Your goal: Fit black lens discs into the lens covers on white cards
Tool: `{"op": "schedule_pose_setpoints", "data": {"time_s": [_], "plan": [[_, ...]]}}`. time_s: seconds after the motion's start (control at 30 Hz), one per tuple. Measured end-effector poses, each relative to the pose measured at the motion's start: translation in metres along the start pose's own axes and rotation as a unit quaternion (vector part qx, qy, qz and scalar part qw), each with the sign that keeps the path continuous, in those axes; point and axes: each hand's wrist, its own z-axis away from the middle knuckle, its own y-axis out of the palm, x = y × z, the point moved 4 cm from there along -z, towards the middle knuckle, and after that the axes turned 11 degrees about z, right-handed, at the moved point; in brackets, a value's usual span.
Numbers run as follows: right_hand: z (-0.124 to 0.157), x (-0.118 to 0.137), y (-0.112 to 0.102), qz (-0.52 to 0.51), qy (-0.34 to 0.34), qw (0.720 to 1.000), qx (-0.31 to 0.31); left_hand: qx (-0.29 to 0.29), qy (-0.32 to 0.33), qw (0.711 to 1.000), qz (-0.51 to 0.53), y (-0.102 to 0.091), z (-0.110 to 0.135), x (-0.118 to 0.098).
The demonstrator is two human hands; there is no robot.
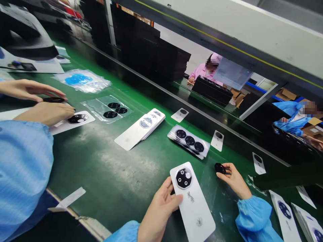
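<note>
My left hand (163, 205) is closed around the edge of a white phone back cover (195, 208), tilted with its top facing away from me. A black camera plate with several ringed holes (184, 178) sits in its upper part, and dark lettering runs below it. To the right, my right hand (233, 178) pinches a small black camera lens cover (219, 168) between thumb and fingers, held apart from the phone cover. A clear bag of black lens covers (189, 140) lies just beyond both hands. Farther left rests a small stack of white phone covers (137, 132).
At left, a co-worker's hands (47, 107) work over another white cover (87, 118). A clear bag with black discs (107, 109) and a bag with blue pieces (80, 80) lie there. More phone covers (285, 215) stand at right. A rail (161, 89) borders the green bench.
</note>
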Motion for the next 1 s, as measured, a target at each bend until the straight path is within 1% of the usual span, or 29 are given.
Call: {"op": "schedule_pose_setpoints", "data": {"time_s": [0.1,0.27,0.53,0.7,1.0], "plan": [[-0.0014,-0.0022,-0.0002,0.000,0.004,1.000,-0.001,-0.017,0.008,1.000,0.023,-0.0043,-0.0021,0.0057],[-0.0021,-0.0027,-0.0017,0.002,0.015,1.000,0.000,-0.028,0.007,0.999,0.040,-0.0093,-0.0055,0.0098],[-0.0016,-0.0004,-0.0017,-0.004,0.013,1.000,0.000,-0.023,0.016,0.998,0.051,-0.0094,-0.0062,0.0102],[-0.0022,-0.0010,-0.0017,-0.002,0.012,1.000,0.000,-0.027,0.008,0.998,0.055,-0.0108,-0.0067,0.0113],[-0.0020,0.0006,-0.0018,0.006,0.017,1.000,-0.001,-0.013,0.008,0.999,0.045,-0.0089,-0.0064,0.0095]]}}
